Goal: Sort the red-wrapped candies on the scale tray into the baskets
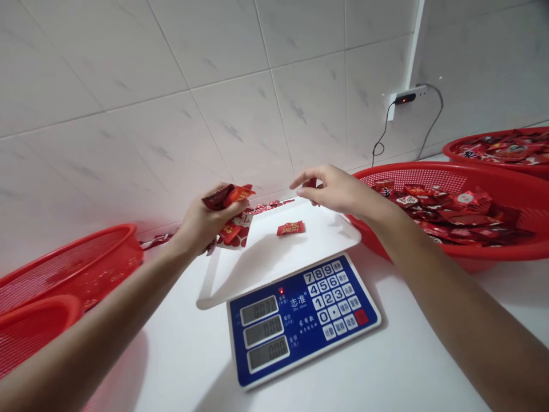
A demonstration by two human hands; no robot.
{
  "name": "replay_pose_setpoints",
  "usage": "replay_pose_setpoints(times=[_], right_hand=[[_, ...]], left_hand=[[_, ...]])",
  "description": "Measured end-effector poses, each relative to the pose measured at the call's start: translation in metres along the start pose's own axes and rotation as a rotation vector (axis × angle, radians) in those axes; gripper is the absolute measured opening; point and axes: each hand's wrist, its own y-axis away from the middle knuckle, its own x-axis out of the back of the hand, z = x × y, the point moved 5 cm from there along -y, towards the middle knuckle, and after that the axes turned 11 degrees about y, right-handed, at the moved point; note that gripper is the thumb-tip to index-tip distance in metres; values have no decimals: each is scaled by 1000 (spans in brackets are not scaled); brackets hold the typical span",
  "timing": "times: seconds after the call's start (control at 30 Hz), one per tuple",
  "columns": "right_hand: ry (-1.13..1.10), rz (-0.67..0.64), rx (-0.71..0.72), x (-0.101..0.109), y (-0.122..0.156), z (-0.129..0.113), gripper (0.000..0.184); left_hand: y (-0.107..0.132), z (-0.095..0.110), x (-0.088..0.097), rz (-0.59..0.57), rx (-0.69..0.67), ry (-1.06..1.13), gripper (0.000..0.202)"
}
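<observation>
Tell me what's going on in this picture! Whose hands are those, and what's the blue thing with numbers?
There's no machine doing the work. You're seeing a person's bare left hand and right hand. The camera sits on that person's head, looking forward and down.

The blue thing is the front of a weighing scale, with buttons and number screens. On its white tray lies one small red packet.

The left hand holds a bunch of wrapped pieces. The right holds a little red piece, partly hidden by its fingers.

Red baskets stand on both sides; the right basket has lots of shiny wrapped packets inside.
</observation>
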Motion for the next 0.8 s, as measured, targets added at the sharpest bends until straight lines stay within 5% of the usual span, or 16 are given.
replay_pose_setpoints(times=[0.1,0.23,0.3,0.5,0.8], right_hand=[[137,-26,16,-16,-2,-1,26],[294,-148,13,-33,0,2,23],[314,-143,-16,-24,3,5,25],[336,160,-103,44,13,14,28],[272,111,-72,47,17,10,27]], left_hand=[[5,2,9,18,162,49,32],[0,3,-15,-119,61,90,31],[-5,1,-38,-221,-31,33,30],[-16,-10,-88,-345,-161,-103,31],[-7,-13,-83,-302,-191,-171,34]])
